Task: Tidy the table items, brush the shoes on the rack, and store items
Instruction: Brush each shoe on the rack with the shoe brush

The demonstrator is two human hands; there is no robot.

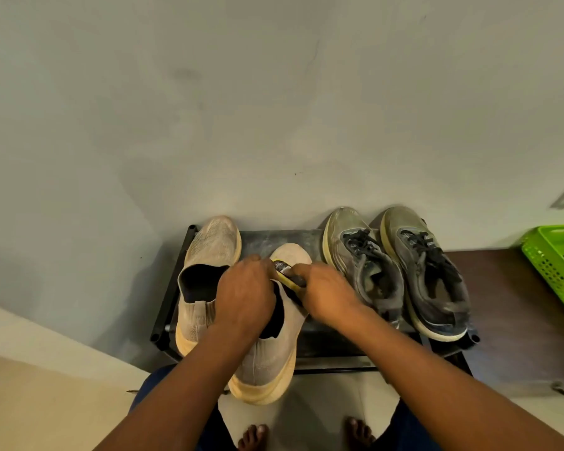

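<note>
A low black metal rack (pixel 173 288) stands against the plain wall. Two grey laced mesh trainers (pixel 401 271) fill its right end. One beige knit slip-on (pixel 209 252) sits at its left edge; its twin (pixel 267 356) overhangs the front edge, gripped by the left hand (pixel 245 297). The right hand (pixel 326 294) pinches a small yellow-and-black brush (pixel 287 273) against its toe.

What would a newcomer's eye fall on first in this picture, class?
First the two hands at the centre: the left hand steadies a beige shoe that juts off the front of the black rack, while the right hand holds a yellow brush to its toe. Its twin sits to the left, grey laced shoes to the right, and a green basket at far right.
</note>
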